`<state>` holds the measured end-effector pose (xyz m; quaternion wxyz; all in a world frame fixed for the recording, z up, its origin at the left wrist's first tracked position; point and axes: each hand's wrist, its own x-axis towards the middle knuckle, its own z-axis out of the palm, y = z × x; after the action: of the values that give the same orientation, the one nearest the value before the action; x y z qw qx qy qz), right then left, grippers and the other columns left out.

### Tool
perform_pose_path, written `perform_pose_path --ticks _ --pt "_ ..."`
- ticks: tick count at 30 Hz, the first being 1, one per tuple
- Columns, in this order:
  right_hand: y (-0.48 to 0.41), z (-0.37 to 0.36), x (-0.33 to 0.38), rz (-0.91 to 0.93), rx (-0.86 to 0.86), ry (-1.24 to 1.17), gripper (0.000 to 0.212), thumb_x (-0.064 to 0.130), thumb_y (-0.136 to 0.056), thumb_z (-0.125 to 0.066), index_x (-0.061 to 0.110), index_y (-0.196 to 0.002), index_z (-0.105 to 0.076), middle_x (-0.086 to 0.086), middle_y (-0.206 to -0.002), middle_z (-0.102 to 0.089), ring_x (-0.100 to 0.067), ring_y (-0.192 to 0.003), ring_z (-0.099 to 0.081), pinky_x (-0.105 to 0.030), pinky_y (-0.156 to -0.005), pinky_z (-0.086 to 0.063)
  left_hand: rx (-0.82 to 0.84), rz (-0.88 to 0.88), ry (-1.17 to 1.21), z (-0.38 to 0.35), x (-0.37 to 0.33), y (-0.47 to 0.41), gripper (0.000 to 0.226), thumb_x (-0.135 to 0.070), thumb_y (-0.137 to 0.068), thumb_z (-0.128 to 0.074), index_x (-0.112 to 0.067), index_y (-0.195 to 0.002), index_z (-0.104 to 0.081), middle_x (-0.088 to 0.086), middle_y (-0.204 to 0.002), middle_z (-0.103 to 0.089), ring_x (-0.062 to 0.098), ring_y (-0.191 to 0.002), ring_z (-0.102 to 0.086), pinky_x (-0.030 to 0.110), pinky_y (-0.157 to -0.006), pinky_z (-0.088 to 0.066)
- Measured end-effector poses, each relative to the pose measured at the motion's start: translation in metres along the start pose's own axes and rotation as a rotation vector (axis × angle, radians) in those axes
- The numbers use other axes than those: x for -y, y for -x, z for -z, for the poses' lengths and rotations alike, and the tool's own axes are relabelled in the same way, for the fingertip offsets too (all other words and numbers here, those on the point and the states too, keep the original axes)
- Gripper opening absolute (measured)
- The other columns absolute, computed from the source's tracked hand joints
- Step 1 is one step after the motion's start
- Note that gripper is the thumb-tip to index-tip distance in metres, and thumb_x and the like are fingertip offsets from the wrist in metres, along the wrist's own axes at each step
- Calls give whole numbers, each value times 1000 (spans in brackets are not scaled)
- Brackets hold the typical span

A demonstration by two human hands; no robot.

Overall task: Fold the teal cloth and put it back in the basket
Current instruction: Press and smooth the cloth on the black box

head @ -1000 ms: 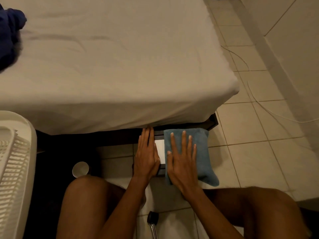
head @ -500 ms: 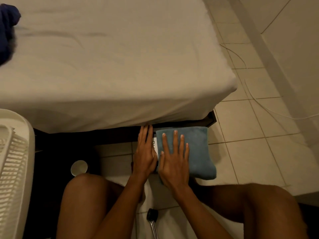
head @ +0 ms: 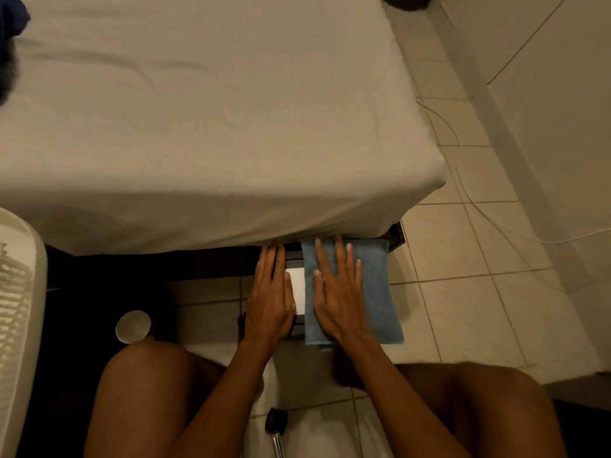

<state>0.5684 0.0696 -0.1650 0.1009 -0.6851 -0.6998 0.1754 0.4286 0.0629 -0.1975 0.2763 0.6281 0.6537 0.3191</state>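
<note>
We see a dim, warm, yellowish picture, soft throughout. Deep shadow fills the space under the bed (head: 198,127) toward eight o'clock. Straight lines bow at the edges.

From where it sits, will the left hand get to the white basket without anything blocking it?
Probably yes. The left hand lies flat beside the teal cloth, holding nothing, and only dark open floor lies between it and the white basket at far left.
</note>
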Motion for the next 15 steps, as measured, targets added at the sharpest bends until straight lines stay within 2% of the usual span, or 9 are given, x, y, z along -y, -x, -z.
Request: perform_pose_path --ticks 3,6,11,15 --pt "23 0 -10 -37 -33 1 60 47 -103 -15 32 -159 0 0 -168 7 -16 -154 11 -45 -125 3 -3 -8 -47 3 -5 1 53 -27 -105 -27 -14 -156 -20 -1 -166 -12 6 -152 -2 30 -123 -17" --pt "37 -2 -23 3 -16 50 63 54 -101 -11 31 -159 0 -1 -168 7 -17 -154 10 -45 -124 3 33 -51 -149 5 -7 1 55 -30 -105 -26 -13 -157 -15 2 -166 -11 8 -153 1 31 -125 -10" --pt "2 13 -38 -53 -15 32 63 51 -102 -20 36 -157 6 -1 -168 9 -19 -154 12 -48 -125 4 98 -152 -401 4 -8 1 63 -37 -102 -25 -5 -156 -13 12 -164 -13 18 -154 -1 37 -125 -1" --pt "13 11 -39 -70 -26 38 63 51 -102 -20 37 -157 7 0 -167 13 -19 -153 14 -48 -125 2 198 -220 -454 2 -14 -1 69 -43 -102 -24 -5 -156 -6 11 -165 -5 18 -153 5 38 -125 2"
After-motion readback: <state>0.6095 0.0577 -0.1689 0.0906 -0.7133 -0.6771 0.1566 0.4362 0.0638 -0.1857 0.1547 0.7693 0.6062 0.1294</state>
